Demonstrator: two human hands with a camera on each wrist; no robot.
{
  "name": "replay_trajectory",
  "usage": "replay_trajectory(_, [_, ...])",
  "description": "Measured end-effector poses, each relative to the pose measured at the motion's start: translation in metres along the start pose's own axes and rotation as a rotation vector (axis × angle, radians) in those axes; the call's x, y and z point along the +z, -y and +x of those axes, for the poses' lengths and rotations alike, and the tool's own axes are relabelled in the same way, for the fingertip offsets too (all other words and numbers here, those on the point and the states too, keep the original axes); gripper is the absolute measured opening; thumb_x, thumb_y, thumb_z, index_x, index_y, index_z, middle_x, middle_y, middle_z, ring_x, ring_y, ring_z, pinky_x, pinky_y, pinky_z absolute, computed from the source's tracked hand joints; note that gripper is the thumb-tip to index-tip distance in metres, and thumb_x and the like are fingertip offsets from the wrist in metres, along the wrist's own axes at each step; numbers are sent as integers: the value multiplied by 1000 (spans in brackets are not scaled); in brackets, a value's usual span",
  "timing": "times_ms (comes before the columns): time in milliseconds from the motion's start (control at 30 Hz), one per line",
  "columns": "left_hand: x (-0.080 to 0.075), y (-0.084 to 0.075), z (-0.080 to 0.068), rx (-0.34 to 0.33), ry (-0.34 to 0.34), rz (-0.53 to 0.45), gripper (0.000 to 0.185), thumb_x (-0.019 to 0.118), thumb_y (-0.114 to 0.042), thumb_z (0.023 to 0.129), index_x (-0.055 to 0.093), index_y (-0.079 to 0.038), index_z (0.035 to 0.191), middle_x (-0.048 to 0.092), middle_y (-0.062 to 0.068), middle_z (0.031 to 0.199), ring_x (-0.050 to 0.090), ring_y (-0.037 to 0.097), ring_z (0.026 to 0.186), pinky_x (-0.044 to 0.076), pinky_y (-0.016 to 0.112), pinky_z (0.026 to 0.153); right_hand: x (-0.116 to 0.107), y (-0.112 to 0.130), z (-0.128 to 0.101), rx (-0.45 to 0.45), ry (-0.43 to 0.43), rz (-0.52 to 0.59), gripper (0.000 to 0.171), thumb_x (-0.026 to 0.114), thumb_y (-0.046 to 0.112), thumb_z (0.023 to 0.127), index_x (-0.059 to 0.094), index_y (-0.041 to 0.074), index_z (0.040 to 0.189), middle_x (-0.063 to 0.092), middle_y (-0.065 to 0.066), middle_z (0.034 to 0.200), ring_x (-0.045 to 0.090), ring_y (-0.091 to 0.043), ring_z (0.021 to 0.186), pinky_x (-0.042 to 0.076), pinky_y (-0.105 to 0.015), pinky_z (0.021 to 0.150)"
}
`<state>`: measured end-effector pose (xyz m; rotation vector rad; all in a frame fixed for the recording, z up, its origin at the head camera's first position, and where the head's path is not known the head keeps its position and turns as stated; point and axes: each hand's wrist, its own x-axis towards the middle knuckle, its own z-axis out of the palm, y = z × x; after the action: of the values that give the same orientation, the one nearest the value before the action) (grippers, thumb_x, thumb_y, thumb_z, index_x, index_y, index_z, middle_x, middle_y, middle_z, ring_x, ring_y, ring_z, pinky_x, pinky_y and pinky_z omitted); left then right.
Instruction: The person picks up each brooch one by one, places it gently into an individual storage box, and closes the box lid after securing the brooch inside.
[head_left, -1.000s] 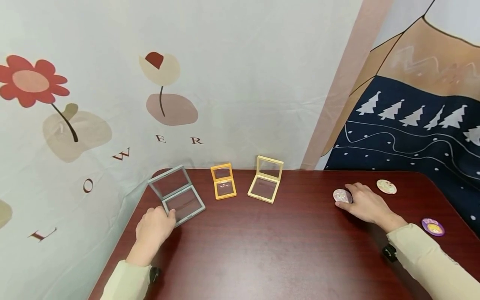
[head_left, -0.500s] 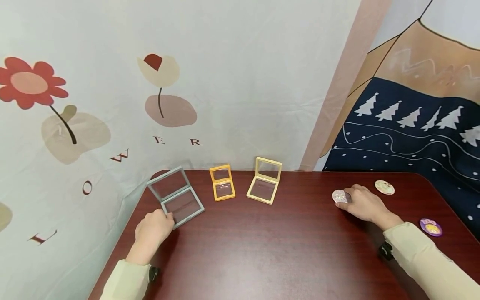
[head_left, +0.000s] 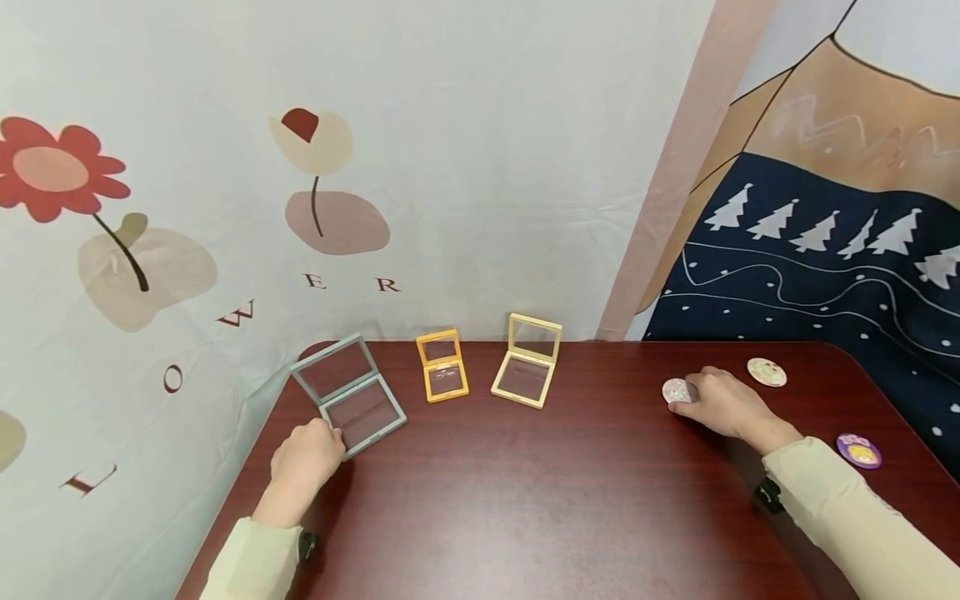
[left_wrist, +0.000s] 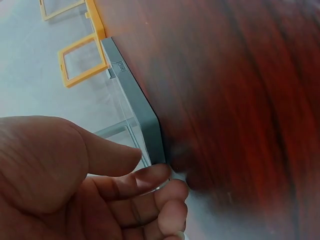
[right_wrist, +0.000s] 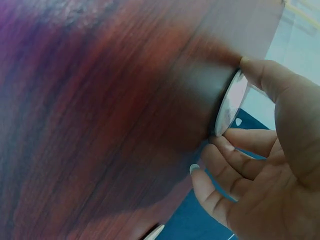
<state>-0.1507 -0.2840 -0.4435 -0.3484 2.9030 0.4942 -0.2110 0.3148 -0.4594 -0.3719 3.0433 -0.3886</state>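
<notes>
I watch from afar: left hand [head_left: 304, 455] pinches near corner of open gray case [head_left: 350, 391], probably steadying it. Right hand [head_left: 722, 404] clamps white disc [head_left: 677, 391] by opposite rim edges, likely because flat shape offers little else. Disc sits within grip, left of knuckles; whether it clears table [head_left: 525, 483], I cannot tell.

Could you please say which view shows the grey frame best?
The head view: both panels of the grey frame show, the left hand covering only part of one side. The left wrist view shows its edge close up, partly hidden; the right wrist view shows none.
</notes>
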Motion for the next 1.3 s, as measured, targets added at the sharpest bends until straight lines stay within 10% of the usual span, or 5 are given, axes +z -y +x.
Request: replay_trajectory(1300, [1,8,-6,23,36,-20,34,52,-21,105,60,-10,74,66,15,80,65,34,75,50,50,62,-12,13,-11,-44,-211,133,53,77,28,87,66,-10,123,65,-24,113,59,-36,99,51,-57,87])
